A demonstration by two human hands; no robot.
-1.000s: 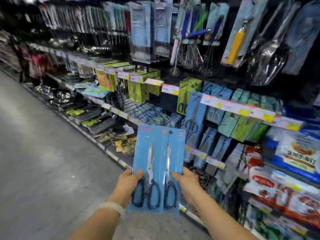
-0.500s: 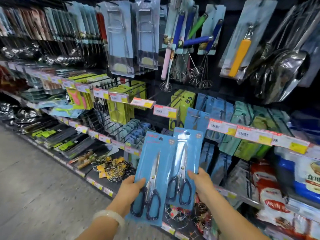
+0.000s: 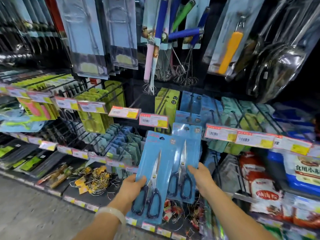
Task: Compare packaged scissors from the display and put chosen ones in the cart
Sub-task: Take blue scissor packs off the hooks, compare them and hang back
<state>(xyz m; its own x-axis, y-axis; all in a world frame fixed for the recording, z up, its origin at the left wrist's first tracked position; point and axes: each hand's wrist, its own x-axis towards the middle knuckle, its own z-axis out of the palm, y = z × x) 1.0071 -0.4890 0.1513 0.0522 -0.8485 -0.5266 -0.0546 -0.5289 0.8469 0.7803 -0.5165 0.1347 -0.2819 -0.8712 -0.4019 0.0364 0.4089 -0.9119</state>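
Note:
I hold two blue blister packs of black-handled scissors side by side in front of the display. My left hand grips the left scissors pack at its lower left edge, thumb on the front. My right hand grips the right scissors pack at its right edge; this pack sits higher and farther toward the shelf. More blue scissors packs hang on hooks just behind them. No cart is in view.
Green packs hang to the left, teal packs to the right, behind price tags. Whisks and ladles hang above. Bagged goods fill the lower right shelf. Grey aisle floor lies at lower left.
My view has turned from along the aisle to face the shelf. The two packs, earlier level and overlapping, have separated, and my right hand has carried its pack up toward the hanging blue packs.

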